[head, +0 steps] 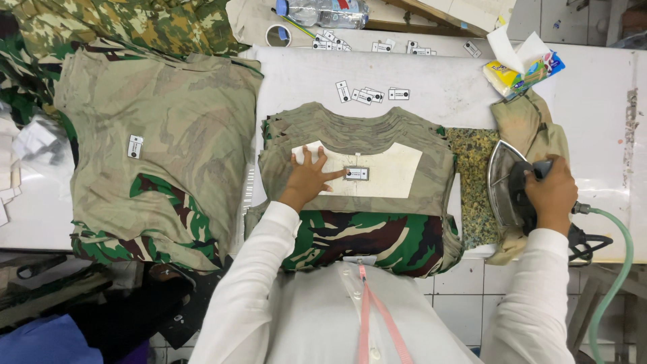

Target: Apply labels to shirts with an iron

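Pressing flat on a small label (356, 173) atop folded camouflage shirts (357, 202), left hand (309, 176) open, right hand (552, 192) gripping iron (509, 185).

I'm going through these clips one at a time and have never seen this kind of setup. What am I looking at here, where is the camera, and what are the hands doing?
There is no machine here: a person in white sleeves works with bare hands, and the single camera sits on their head, looking down. On the white table lies a stack of camouflage shirts turned inside out, with a white neck lining on top. The left hand presses flat on that lining, a fingertip beside a small label. The right hand grips the handle of an iron standing on a cloth at the table's edge, with a green hose attached. A second shirt pile lies to the left, loose labels and a water bottle beyond.
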